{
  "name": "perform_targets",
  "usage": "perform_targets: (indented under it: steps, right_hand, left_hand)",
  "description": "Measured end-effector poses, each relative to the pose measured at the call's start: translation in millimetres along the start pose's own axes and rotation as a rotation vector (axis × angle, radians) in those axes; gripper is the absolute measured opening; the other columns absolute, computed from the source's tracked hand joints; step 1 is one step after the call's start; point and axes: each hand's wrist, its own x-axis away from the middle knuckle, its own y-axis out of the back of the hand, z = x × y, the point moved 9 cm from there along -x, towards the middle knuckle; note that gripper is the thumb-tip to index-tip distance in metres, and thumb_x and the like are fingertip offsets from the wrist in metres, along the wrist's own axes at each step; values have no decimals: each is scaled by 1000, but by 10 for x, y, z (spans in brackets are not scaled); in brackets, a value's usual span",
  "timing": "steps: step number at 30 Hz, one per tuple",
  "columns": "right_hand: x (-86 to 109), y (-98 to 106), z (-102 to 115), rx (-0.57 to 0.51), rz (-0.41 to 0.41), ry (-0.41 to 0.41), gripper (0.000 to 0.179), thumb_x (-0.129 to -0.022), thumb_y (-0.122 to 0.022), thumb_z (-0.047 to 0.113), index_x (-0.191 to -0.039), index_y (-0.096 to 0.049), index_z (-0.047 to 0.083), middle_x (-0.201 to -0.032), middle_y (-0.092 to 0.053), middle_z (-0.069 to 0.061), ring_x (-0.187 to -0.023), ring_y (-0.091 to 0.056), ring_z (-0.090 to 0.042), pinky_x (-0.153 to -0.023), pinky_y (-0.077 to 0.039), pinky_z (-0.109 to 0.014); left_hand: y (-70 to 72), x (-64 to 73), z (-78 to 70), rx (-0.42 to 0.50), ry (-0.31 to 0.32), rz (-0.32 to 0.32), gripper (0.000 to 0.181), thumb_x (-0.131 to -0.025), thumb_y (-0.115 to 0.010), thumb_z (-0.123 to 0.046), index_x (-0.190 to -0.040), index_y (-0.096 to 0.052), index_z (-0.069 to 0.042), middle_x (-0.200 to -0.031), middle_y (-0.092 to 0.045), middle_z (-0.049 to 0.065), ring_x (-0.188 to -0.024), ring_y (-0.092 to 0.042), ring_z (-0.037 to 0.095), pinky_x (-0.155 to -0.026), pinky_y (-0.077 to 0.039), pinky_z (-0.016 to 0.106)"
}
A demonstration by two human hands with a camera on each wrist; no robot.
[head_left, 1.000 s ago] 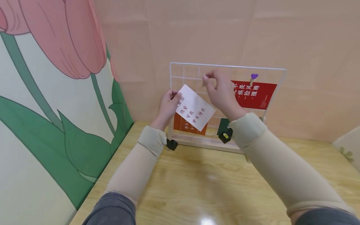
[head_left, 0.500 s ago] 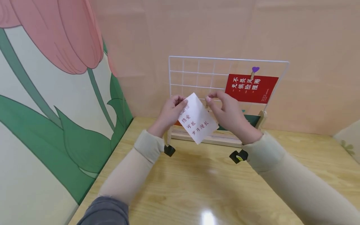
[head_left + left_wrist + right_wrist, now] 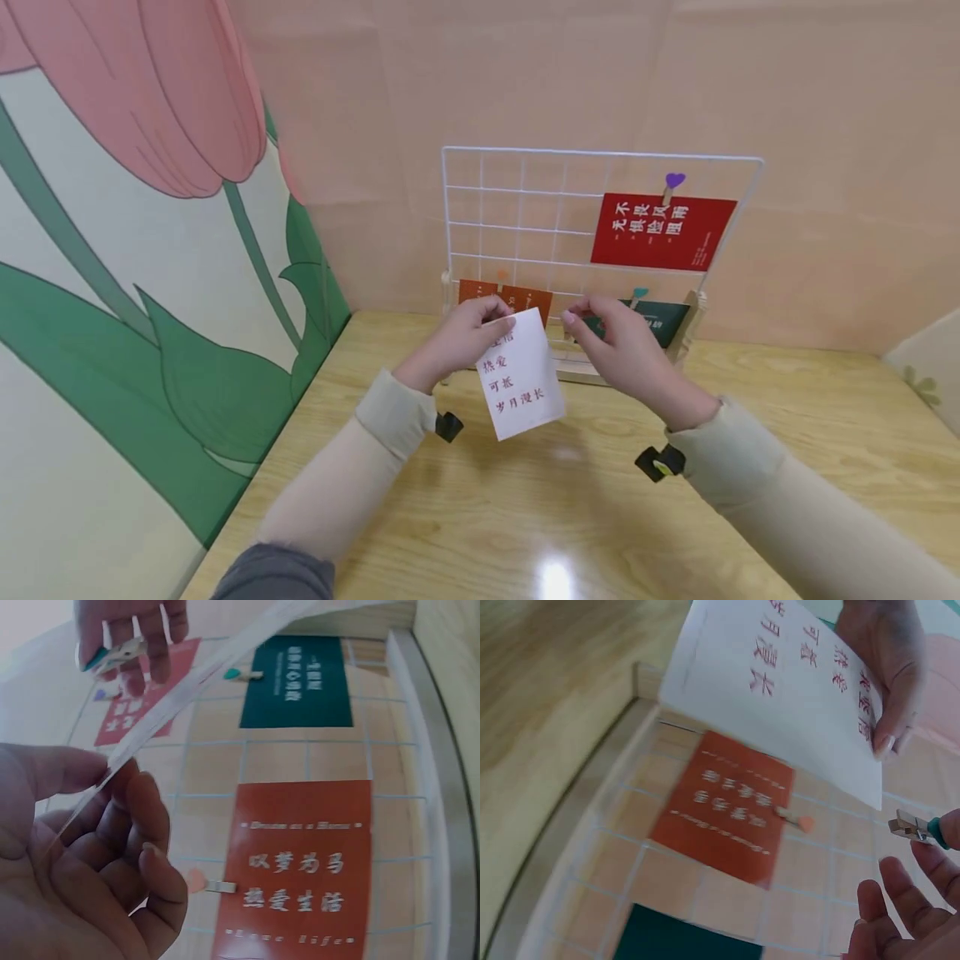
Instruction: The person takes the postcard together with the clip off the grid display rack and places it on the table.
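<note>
My left hand (image 3: 474, 340) pinches a white card (image 3: 525, 379) with red writing by its upper left corner, thumb on the printed face. The card hangs in front of the grid rack, seen edge-on in the left wrist view. Just right of it, my right hand (image 3: 626, 346) pinches a small wooden clothespin (image 3: 911, 826) with a teal end between thumb and fingertips. In the right wrist view the clothespin points toward the card's corner, with a gap between them. Behind the hands stands the white wire grid (image 3: 525, 208) on a wooden base.
On the grid, a red card (image 3: 663, 237) hangs from a purple heart clothespin (image 3: 675, 182) at upper right. An orange card (image 3: 296, 862) and a dark green card (image 3: 300, 682) hang lower, each with its own clothespin. The wooden table (image 3: 450, 517) spreads in front; a tulip-painted wall (image 3: 187, 333) stands left.
Both hands have come down and back from the grid, toward the table's front. The white card has swung more upright, and the orange and green cards behind show more fully.
</note>
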Motion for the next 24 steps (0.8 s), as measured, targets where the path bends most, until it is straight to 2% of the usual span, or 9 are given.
perform_targets:
  steps: [5, 10, 16, 24]
  right_hand:
    - [87, -109, -111, 20, 47, -1, 28, -106, -60, 24, -123, -64, 1, -115, -66, -14, -101, -59, -31, -87, -51, -51]
    - [186, -233, -201, 23, 82, 15, 24, -106, -61, 21, -119, -66, 3, -114, -67, -12, -100, -61, -28, -87, -52, -52]
    - [308, -392, -319, 66, 125, 52, 15, -104, -64, 16, -111, -69, 5, -103, -69, -6, -92, -64, -23, -81, -56, -48]
    - [520, -546, -515, 90, 159, 76, 8, -104, -64, 14, -103, -70, 9, -103, -70, -3, -104, -67, -31, -89, -54, -54]
  left_hand:
    - [-129, 19, 122, -95, 11, 65, 15, -106, -57, -17, -105, -65, -5, -91, -66, 8, -73, -64, 19, -65, -54, 29]
    - [-248, 36, 231, -132, 17, 125, 13, -106, -57, -16, -103, -65, -5, -88, -65, 6, -72, -61, 17, -64, -52, 28]
    - [-421, 85, 406, -181, 21, 189, 13, -106, -57, -16, -103, -66, -6, -84, -63, 3, -71, -58, 13, -64, -50, 26]
    - [-648, 152, 629, -188, 31, 230, 11, -104, -59, -12, -99, -67, -6, -81, -61, 1, -70, -55, 11, -64, -48, 24]
